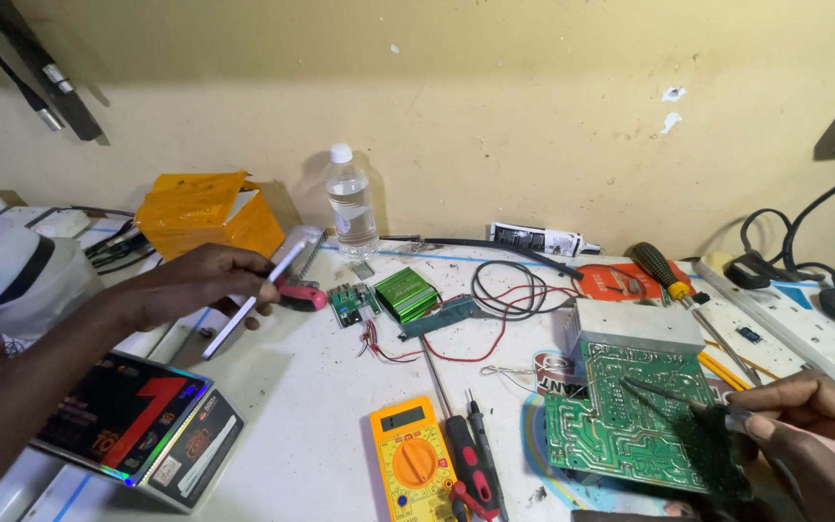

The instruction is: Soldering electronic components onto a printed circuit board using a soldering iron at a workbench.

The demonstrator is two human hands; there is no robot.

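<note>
My left hand (207, 278) grips a white stick (253, 300) over the table (311, 406); my right hand (814, 435) pinches a soldering iron (674, 398) on the green circuit board (620, 425).

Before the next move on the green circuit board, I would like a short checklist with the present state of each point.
1. Right hand holds the tool on the green circuit board: ok.
2. Tool tip on the right solder point: cannot tell, too small.
3. Left hand grips the thin white rod: ok.
4. The rod is near the board: not ok, it is far to the left.
5. Yellow multimeter and its probes lie close to the board: ok.
6. Water bottle stands upright, capped, apart from the board: ok.
</note>
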